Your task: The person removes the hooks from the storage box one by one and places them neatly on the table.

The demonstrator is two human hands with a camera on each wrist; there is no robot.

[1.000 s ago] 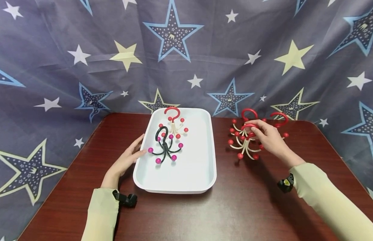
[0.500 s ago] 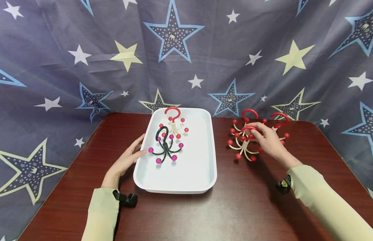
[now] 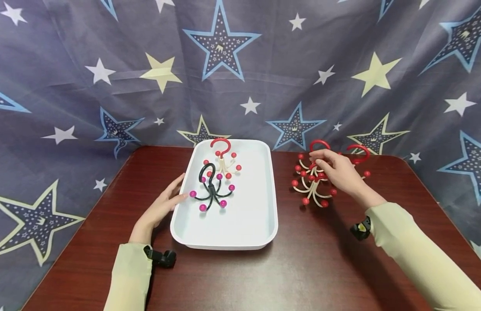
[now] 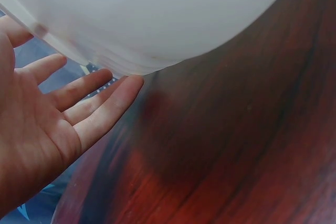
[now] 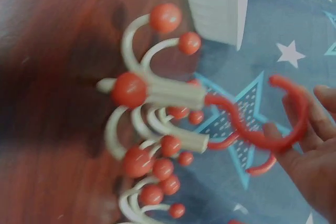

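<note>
Right hand (image 3: 339,172), fingers now loosened at the hook (image 5: 261,140) of the front red-hooked hanger (image 5: 176,94), pinched half a second earlier. Three such hangers stand on the surface (image 3: 287,276); the white tray (image 3: 240,229) holds a fourth and one black hanger (image 3: 212,190). Left hand (image 3: 159,211), fingers extended, touches the tray's side.

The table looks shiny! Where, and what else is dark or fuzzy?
Head view: pale glare on the table near the tray, dark shadow by the right sleeve; left wrist view: tray and table both soft, out of focus; right wrist view: a red hook slightly smeared, the table dark at the left edge.
</note>
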